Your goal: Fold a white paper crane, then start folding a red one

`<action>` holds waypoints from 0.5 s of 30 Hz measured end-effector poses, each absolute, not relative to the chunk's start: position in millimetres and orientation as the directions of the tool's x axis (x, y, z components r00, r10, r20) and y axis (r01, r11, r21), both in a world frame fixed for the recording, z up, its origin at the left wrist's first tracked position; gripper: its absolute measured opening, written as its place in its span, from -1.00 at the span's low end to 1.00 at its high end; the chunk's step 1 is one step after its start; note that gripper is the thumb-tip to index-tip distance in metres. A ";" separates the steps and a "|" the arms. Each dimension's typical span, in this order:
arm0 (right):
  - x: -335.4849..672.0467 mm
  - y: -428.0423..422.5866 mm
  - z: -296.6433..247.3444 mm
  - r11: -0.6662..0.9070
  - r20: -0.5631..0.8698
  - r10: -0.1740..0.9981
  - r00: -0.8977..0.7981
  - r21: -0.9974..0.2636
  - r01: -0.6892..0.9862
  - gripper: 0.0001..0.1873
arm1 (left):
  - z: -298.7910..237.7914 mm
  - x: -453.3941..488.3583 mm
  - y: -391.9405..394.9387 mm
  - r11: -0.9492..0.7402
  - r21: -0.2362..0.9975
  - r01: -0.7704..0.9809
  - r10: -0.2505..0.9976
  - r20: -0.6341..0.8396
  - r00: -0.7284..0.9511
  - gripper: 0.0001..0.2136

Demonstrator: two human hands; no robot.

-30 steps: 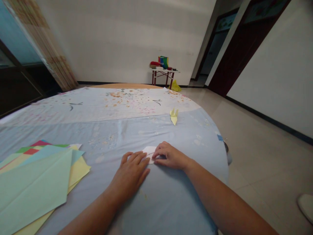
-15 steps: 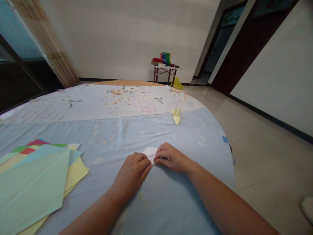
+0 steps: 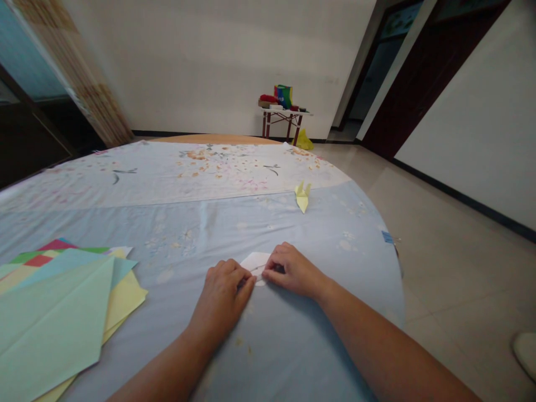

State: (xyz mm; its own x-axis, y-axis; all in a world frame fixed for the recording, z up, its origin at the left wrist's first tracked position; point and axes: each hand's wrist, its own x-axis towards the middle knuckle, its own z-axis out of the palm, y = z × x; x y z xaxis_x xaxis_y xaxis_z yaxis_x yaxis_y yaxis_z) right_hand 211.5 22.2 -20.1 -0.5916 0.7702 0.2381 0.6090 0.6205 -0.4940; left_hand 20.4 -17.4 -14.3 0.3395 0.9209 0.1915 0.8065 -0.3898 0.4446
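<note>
Held a small piece of folded white paper point(image 3: 255, 260) against the pale blue tablecloth point(image 3: 176, 290), just below the centre of the frame. Had the fingers of the left hand point(image 3: 225, 289) curled, with thumb and fingertips closed on the paper's left side; had the thumb and index finger of the right hand point(image 3: 293, 272) pinched on its right side, with the other fingers bent in. Covered parts of the paper with both hands, making the number of layers impossible to tell. Judged the folding as partly done: showed a small, flat, angular outline crossed by a slanting dark line, probably a crease or a gap between flaps, but no finished form yet. Saw a pale yellow folded paper figure point(image 3: 302, 199) right of centre, well apart from both hands, two points raised, seemingly complete. Found a fanned stack of coloured paper sheets point(image 3: 50, 315) at lower left, topped by a creased pale green one, apparently not yet folded into figures. Made out pale lettering on a multicoloured bag point(image 3: 283, 96) at upper centre, too small to read; found no other brand, label or legible writing.
</note>
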 end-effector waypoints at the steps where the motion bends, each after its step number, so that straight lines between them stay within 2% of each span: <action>1: 210.9 22.1 -20.0 0.616 0.236 0.774 -0.587 -0.493 0.614 -0.85 | -14.1 20.5 -17.0 -0.384 0.440 0.812 0.923 0.184 0.337 -0.77; 15: 206.5 21.3 -20.6 0.581 0.197 0.806 -0.559 -0.445 0.681 -0.84 | -13.3 27.5 -14.9 -0.350 0.265 0.899 0.937 0.120 0.329 -0.74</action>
